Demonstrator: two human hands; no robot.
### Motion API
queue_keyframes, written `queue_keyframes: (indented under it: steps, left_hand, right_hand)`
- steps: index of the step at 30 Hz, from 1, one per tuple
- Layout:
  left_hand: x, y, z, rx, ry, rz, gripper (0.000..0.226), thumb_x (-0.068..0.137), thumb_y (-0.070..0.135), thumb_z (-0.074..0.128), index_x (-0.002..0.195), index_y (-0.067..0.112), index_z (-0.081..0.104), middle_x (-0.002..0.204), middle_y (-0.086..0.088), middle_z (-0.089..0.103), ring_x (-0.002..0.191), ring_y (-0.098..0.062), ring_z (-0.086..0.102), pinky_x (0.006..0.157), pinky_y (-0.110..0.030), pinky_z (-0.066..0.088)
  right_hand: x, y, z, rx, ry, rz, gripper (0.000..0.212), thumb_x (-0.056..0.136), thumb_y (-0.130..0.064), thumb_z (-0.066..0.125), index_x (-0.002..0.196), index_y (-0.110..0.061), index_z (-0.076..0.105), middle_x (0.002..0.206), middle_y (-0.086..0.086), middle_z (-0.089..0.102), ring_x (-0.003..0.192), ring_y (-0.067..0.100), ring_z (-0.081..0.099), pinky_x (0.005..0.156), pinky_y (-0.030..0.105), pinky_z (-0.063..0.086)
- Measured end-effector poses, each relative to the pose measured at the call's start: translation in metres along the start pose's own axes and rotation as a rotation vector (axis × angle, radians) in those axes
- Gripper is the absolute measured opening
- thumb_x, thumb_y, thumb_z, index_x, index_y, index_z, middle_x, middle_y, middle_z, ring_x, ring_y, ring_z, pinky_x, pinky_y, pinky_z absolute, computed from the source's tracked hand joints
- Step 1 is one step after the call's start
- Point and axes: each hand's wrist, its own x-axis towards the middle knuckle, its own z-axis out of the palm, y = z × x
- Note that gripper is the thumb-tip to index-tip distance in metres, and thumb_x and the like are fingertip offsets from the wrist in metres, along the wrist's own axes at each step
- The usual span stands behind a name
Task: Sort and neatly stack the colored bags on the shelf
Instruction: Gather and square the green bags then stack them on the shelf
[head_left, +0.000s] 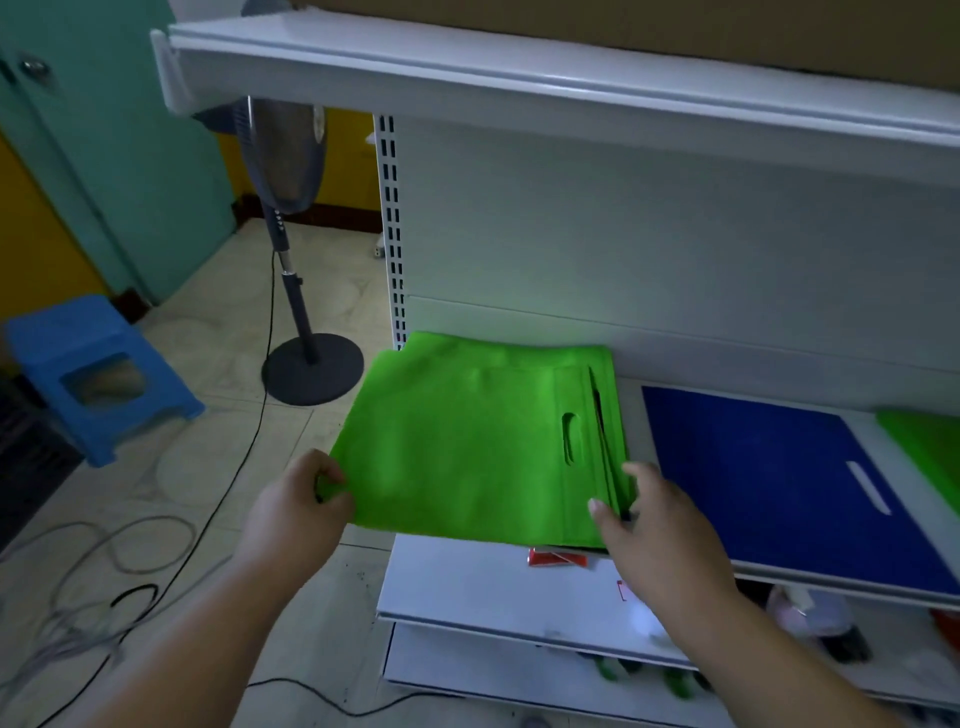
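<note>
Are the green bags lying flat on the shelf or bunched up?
Flat: the green bags lie spread on the shelf, left edge overhanging.

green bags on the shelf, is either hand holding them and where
Both. The left hand pinches the near left corner of the green bag stack; the right hand grips its near right corner, by the open edges.
</note>
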Motion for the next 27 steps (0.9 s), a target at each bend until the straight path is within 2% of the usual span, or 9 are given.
queue_keyframes:
  steps: [2,4,7,9,13,15,18,22,27]
  left_hand:
    - [-0.001,0.0,0.002,-0.039,-0.094,-0.034,0.018,0.085,0.008,0.054,0.086,0.026,0.055,0.073,-0.007,0.059,0.049,-0.022,0.047,0.047,-0.025,0.035]
    - [-0.003,0.0,0.005,-0.079,-0.127,-0.046,0.023,0.086,0.006,0.05,0.085,0.028,0.057,0.073,-0.008,0.059,0.046,-0.02,0.043,0.046,-0.025,0.032]
    - [-0.012,-0.001,0.013,-0.121,-0.104,-0.045,0.034,0.083,0.001,0.05,0.081,0.034,0.059,0.065,-0.006,0.056,0.044,-0.02,0.042,0.046,-0.026,0.031]
    - [-0.023,-0.001,0.021,-0.096,-0.04,-0.025,0.037,0.081,0.003,0.051,0.084,0.04,0.058,0.062,-0.004,0.056,0.045,-0.022,0.045,0.046,-0.029,0.034]
    - [-0.061,0.029,0.046,-0.025,0.049,0.052,0.035,0.087,0.008,0.047,0.096,0.04,0.059,0.06,-0.004,0.059,0.048,-0.024,0.053,0.045,-0.031,0.038]
    - [-0.08,0.057,0.067,-0.032,0.088,0.091,0.038,0.089,0.009,0.046,0.107,0.039,0.061,0.061,-0.003,0.06,0.053,-0.024,0.056,0.048,-0.032,0.041]
    - [-0.108,0.107,0.114,-0.086,0.099,0.178,0.041,0.091,0.007,0.048,0.118,0.033,0.065,0.057,-0.001,0.058,0.052,-0.019,0.054,0.045,-0.029,0.034]
    - [-0.148,0.181,0.192,-0.124,0.091,0.26,0.044,0.091,0.012,0.049,0.122,0.04,0.063,0.052,-0.001,0.056,0.049,-0.023,0.052,0.046,-0.031,0.035]
    - [-0.192,0.266,0.282,-0.2,-0.046,0.384,0.043,0.094,0.014,0.047,0.122,0.043,0.062,0.064,0.0,0.065,0.051,-0.021,0.056,0.049,-0.035,0.044]
  right_hand:
    - [0.003,-0.004,-0.002,0.079,-0.05,0.048,0.062,0.09,-0.049,0.059,0.142,-0.025,0.036,0.122,0.008,0.059,0.103,0.025,0.059,0.076,0.029,0.046]
    - [0.007,-0.006,-0.006,0.143,-0.104,0.076,0.062,0.09,-0.042,0.064,0.143,-0.026,0.035,0.124,0.008,0.059,0.1,0.022,0.059,0.072,0.027,0.042]
    - [0.014,-0.004,-0.013,0.272,-0.14,0.068,0.056,0.091,-0.029,0.066,0.141,-0.027,0.042,0.115,0.01,0.059,0.099,0.021,0.059,0.073,0.026,0.04]
    - [0.015,0.002,-0.019,0.279,-0.106,-0.007,0.048,0.093,-0.026,0.063,0.137,-0.028,0.047,0.105,0.005,0.059,0.096,0.018,0.057,0.071,0.025,0.041]
    - [0.005,0.034,-0.043,0.223,0.055,-0.15,0.04,0.096,-0.028,0.058,0.136,-0.031,0.054,0.101,0.004,0.072,0.096,0.021,0.065,0.073,0.029,0.048]
    - [0.0,0.064,-0.06,0.181,0.183,-0.185,0.04,0.095,-0.029,0.058,0.135,-0.03,0.056,0.092,0.003,0.074,0.084,0.023,0.067,0.068,0.031,0.05]
    - [-0.009,0.129,-0.09,0.151,0.346,-0.177,0.04,0.094,-0.024,0.061,0.133,-0.026,0.059,0.08,0.007,0.072,0.066,0.024,0.061,0.058,0.027,0.042]
    - [-0.022,0.233,-0.145,0.16,0.421,-0.084,0.042,0.095,-0.026,0.059,0.137,-0.027,0.055,0.109,0.01,0.072,0.088,0.03,0.069,0.073,0.037,0.055]
    - [-0.033,0.361,-0.201,0.135,0.462,0.041,0.042,0.096,-0.032,0.054,0.138,-0.028,0.053,0.096,0.009,0.073,0.079,0.028,0.066,0.067,0.029,0.047]
